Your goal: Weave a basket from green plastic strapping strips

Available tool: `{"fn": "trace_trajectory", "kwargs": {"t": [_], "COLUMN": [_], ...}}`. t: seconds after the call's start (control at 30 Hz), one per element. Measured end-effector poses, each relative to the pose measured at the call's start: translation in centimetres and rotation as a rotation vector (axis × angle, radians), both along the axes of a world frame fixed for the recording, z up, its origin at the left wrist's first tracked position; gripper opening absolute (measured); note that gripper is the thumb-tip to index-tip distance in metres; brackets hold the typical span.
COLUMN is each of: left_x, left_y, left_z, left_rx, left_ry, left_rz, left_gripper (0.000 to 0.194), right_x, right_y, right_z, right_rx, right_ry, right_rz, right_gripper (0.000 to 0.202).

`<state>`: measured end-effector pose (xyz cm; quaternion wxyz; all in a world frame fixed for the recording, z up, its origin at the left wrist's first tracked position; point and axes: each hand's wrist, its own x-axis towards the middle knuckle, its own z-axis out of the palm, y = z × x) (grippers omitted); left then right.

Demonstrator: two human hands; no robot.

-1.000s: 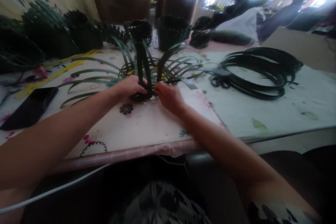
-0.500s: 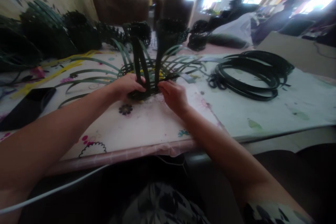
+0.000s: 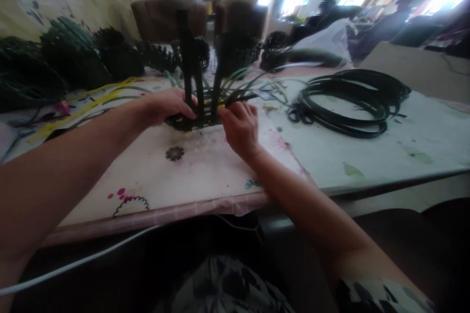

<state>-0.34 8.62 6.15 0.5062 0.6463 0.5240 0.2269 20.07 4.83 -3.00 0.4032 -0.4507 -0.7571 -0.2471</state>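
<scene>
A partly woven basket (image 3: 208, 113) of dark green flat strips stands on the table, with yellow bits showing in its weave. Several strips rise upright from its near side, and others arch outward behind. My left hand (image 3: 175, 106) is closed on the basket's left side, its thumb against the woven wall by an upright strip. At the right of the same side, my right hand (image 3: 240, 124) pinches a dark green strip (image 3: 240, 97) near the wall. The fingertips of both hands are partly hidden by strips and blur.
A large coil of dark green strip (image 3: 348, 124) lies to the right, with black-handled scissors (image 3: 299, 113) beside it. Finished-looking dark green baskets (image 3: 75, 54) line the back left. Yellow strips (image 3: 88, 107) lie at left. Two brown chairs (image 3: 169, 22) stand behind the table; a person (image 3: 323, 19) is farther back.
The basket has turned and shifted slightly away from me, its upright strips now standing taller. Both hands moved with it, the left one upward in view. The dark flat object at left is now mostly covered.
</scene>
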Motion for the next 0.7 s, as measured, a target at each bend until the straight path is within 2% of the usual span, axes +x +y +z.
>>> {"fn": "trace_trajectory", "kwargs": {"t": [0.33, 0.47, 0.6, 0.7], "left_x": [0.7, 0.9, 1.4, 1.6], "left_y": [0.4, 0.5, 0.3, 0.2], "left_z": [1.4, 1.4, 1.0, 0.6], "left_rx": [0.036, 0.080, 0.084, 0.050], "left_ry": [0.195, 0.224, 0.229, 0.176], "left_rz": [-0.117, -0.156, -0.105, -0.086], "left_gripper": [0.028, 0.032, 0.027, 0.025], "right_x": [0.1, -0.3, -0.9, -1.0], "right_y": [0.5, 0.0, -0.4, -0.5], "right_z": [0.2, 0.2, 0.4, 0.5], "right_rx": [0.034, -0.134, -0.291, -0.345], "right_ry": [0.032, 0.103, 0.173, 0.186], "right_rz": [-0.021, -0.010, -0.076, -0.109], "right_gripper": [0.032, 0.028, 0.022, 0.021]}}
